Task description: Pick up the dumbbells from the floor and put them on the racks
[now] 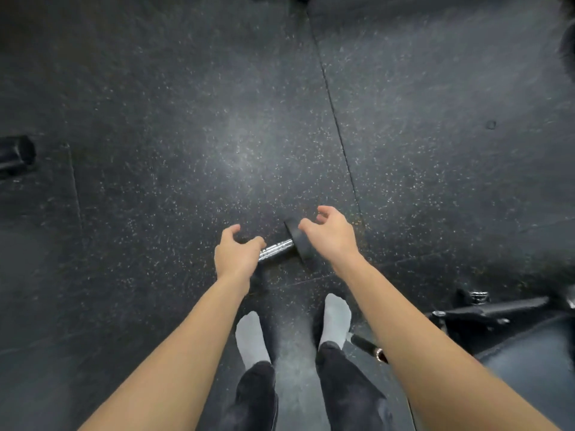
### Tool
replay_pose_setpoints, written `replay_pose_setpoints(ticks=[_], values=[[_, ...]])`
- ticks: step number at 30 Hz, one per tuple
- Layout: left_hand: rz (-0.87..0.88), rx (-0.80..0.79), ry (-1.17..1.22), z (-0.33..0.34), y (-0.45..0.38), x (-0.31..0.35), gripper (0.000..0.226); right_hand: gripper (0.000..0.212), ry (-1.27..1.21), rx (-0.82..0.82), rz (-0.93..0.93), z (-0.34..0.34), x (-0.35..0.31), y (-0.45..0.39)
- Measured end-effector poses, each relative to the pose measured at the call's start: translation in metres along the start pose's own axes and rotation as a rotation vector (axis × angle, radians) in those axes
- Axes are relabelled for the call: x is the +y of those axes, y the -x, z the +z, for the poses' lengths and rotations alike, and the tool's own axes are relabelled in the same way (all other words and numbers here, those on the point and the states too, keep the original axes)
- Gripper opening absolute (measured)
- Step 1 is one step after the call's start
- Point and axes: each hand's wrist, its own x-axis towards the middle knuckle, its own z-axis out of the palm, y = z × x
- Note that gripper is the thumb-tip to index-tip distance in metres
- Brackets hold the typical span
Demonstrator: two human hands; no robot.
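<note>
Left hand (237,256), right hand (329,234) loosely spread above dumbbell (284,245); axis lower-left to upper-right.

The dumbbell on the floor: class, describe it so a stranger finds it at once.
On the speckled rubber floor, just ahead of the socked feet, the dumbbell lies between both reaching hands. Its shiny chrome handle and black end-weight set it apart from the all-black gear nearby.

Dumbbell (284,245) on floor (186,150), before feet (336,318).

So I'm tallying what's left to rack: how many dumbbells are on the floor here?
1 clearly: a dumbbell lying under both hands. The dark shape at the left edge may be another, cut off.
</note>
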Motion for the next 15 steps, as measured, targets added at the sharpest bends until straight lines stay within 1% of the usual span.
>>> replay_pose_setpoints(ticks=[4,7,10,13,14,15], values=[[-0.173,0.078,-0.039,0.041,-0.081,-0.075,0.089,0.074,0.161,-0.027,0.060,0.050,0.071,-0.087],[-0.247,0.099,-0.062,0.067,-0.136,-0.113,0.100,0.084,0.260,-0.054,0.090,0.085,0.114,-0.143],[-0.291,0.104,-0.020,0.094,-0.176,-0.132,0.107,0.095,0.301,-0.032,0.103,0.107,0.144,-0.182],[-0.338,0.143,0.025,0.107,-0.205,-0.144,0.114,0.108,0.312,0.012,0.079,0.124,0.160,-0.207],[-0.364,0.125,0.028,0.107,-0.209,-0.149,0.114,0.109,0.311,0.024,0.073,0.129,0.162,-0.211],[-0.389,0.098,0.024,0.107,-0.213,-0.153,0.110,0.105,0.311,0.033,0.078,0.133,0.164,-0.213]])
